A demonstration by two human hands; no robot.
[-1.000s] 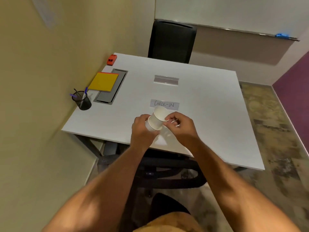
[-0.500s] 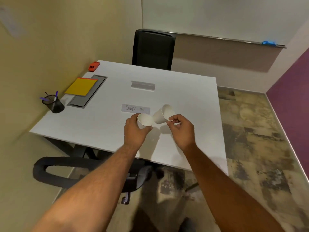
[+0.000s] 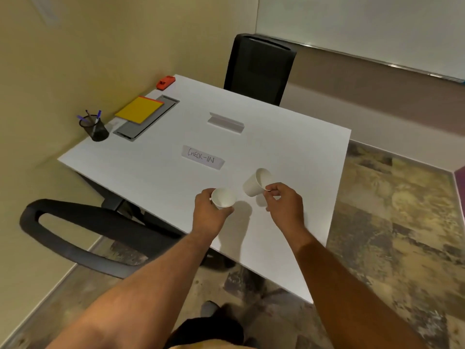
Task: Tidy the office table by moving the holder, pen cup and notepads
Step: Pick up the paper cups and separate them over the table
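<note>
A person stands at the near edge of a white table (image 3: 289, 152), a paper cup in each hand. The left hand (image 3: 211, 212) wraps its fingers around one cup (image 3: 223, 197), mouth up; the right hand (image 3: 284, 202) pinches the tilted second cup (image 3: 256, 183) by its rim. The task's own things sit untouched at the far left: the pen cup (image 3: 95, 128), the yellow notepads (image 3: 139, 110), and, mid-table, the clear holder (image 3: 226, 122) beyond the "CHECK-IN" sign (image 3: 202, 157). The tidying itself appears not yet begun; next, the cups likely need setting down to free both hands.
</note>
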